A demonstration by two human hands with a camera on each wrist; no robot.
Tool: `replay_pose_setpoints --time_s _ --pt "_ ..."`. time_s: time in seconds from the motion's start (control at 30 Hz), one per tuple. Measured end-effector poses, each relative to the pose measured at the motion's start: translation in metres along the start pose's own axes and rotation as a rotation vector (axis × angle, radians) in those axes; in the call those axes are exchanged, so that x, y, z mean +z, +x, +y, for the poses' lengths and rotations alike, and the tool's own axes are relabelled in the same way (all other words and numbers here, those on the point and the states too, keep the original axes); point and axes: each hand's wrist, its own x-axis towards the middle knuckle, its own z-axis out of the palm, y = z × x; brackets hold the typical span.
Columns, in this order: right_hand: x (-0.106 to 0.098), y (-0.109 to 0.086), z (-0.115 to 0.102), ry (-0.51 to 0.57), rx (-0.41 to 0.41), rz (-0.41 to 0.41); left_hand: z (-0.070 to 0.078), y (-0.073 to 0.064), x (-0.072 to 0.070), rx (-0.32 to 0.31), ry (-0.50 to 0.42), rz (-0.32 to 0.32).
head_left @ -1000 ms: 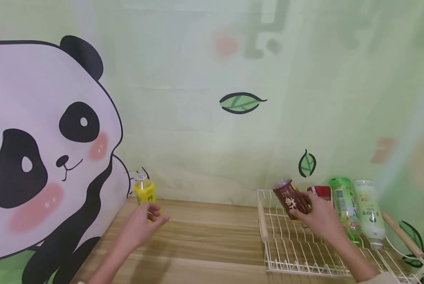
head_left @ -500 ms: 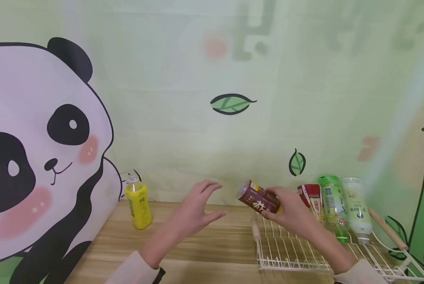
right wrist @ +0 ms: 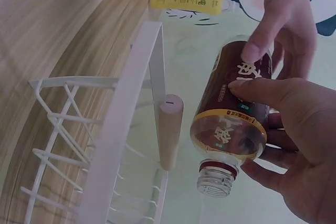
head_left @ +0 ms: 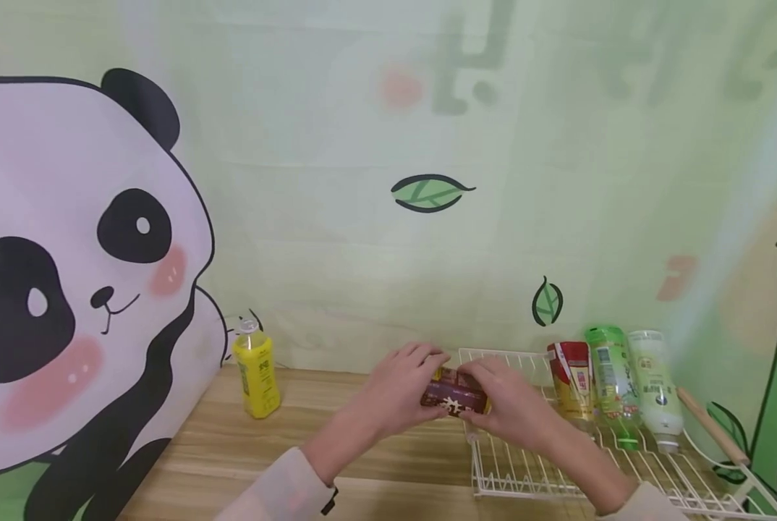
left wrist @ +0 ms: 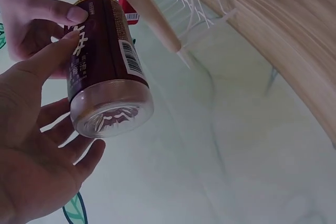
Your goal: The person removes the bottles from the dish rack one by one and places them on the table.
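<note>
Pinching the maroon bottle (left wrist: 105,56) between fingers (left wrist: 92,157) and thumbs (left wrist: 55,53), the left hand (head_left: 398,383) grips nearer its base (left wrist: 113,116), right hand (head_left: 508,398) its neck (right wrist: 215,180).

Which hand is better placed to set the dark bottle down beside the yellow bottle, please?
Probably the left hand: it is nearer the yellow bottle and holds the dark bottle toward its base. The right hand grips toward the neck and is closer to the rack.
</note>
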Motion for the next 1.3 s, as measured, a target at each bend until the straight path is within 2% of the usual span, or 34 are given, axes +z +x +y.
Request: replay_pose_setpoints --time_s 0.3,0.77,0.87,0.97,1.1,1.3 --pt "0.0 0.002 -0.005 -0.002 -0.009 -0.022 -0.003 -0.003 0.007 -0.013 -0.035 -0.04" --pt "0.008 0.001 -0.002 -0.034 -0.026 0.003 -0.003 -0.006 0.014 -0.024 -0.046 -0.018" --pt "0.005 0.002 -0.002 -0.018 -0.019 -0.022 -0.004 -0.006 0.015 -0.028 -0.049 -0.009" --pt "-0.006 0.002 -0.002 0.026 0.024 -0.073 -0.007 -0.007 0.017 -0.038 -0.054 -0.002" --pt "-0.026 -0.003 0.006 0.06 0.096 -0.073 -0.017 -0.013 0.021 -0.081 -0.088 0.022" --pt "-0.049 -0.018 0.039 0.073 0.184 0.043 -0.046 -0.032 0.024 -0.212 -0.205 0.088"
